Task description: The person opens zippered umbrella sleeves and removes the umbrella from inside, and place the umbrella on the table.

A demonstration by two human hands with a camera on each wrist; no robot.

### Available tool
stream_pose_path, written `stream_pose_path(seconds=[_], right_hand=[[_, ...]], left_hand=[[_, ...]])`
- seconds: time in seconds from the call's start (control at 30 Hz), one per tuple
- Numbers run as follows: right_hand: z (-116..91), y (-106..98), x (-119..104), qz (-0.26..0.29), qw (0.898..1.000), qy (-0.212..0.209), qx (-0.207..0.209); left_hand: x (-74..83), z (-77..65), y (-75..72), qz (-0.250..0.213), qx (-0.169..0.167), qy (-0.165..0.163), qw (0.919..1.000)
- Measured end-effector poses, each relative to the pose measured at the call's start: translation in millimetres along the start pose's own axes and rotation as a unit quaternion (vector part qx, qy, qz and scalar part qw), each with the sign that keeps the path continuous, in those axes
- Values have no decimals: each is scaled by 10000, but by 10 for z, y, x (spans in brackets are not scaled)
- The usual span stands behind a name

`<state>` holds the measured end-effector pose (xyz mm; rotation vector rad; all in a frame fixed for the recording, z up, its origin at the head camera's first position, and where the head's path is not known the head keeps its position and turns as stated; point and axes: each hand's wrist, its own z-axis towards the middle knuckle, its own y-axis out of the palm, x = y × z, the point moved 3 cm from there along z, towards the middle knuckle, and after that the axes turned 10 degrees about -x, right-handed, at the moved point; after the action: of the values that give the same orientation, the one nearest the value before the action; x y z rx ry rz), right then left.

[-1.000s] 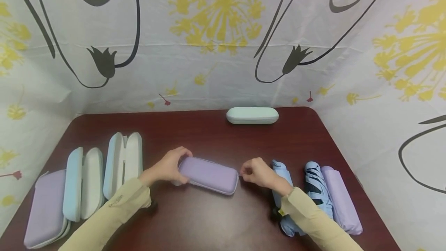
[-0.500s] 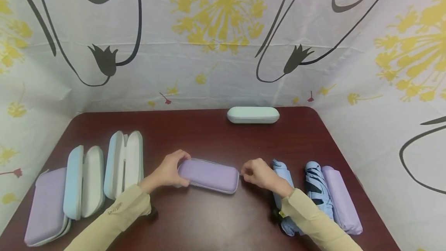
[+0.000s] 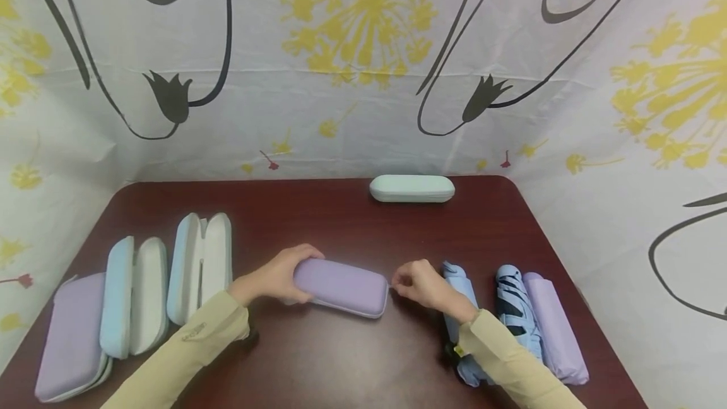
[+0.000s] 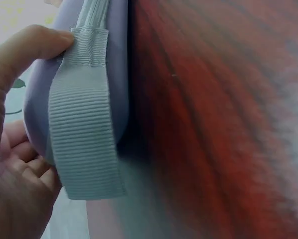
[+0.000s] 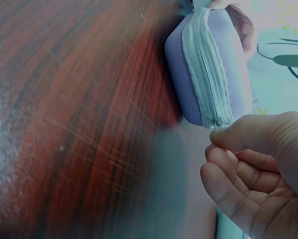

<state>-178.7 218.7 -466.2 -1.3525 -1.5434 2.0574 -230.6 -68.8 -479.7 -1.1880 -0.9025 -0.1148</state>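
A light purple pencil case (image 3: 341,288) sits near the middle of the dark red-brown surface (image 3: 318,358), between a person's two hands. It is long and narrow, with rounded corners and a smooth, plain top. It lies at a slant, its right end a little nearer the person than its left. A pale line edges the top along its near side and right end.

From the right wrist, the side shows a wide, pale grey-green zip (image 5: 206,64) with a line of teeth down its middle, set between two purple halves that slope away to either side. A small metal zip pull (image 5: 218,124) stands at the corner by the right hand. The left wrist view shows a ribbed, pale grey strap (image 4: 86,134) folded over the other end, its base beside the thumb.

The left hand (image 3: 279,275) is clamped on that left end, thumb on one side and fingers curled round the other. The right hand (image 3: 421,283) pinches the zip pull between thumb and finger, its other fingers bent loosely beneath.
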Motion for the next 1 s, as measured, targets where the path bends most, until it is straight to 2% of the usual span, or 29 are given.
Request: stream_pose_path(seconds=[0.07, 0.3, 0.53, 0.63, 0.8, 1.0], right_hand=[[12, 4, -3, -84, 9999, -108, 52], [67, -11, -57, -863, 9950, -472, 198], [110, -10, -52, -1151, 9919, -388, 379], [132, -3, -18, -1092, 9923, -302, 508], [152, -1, 52, -756, 9956, -97, 538], [156, -28, 99, -439, 9987, -218, 117]], left_hand=[[3, 13, -17, 21, -121, 93, 9999], [-3, 30, -63, -40, -190, 442, 9988], [-37, 61, -56, -145, -181, 601, 9979], [-36, 63, -60, -174, -117, 630, 9978], [-28, 26, -54, -143, -43, 503, 9986], [-36, -74, -80, -63, 156, -15, 9999]])
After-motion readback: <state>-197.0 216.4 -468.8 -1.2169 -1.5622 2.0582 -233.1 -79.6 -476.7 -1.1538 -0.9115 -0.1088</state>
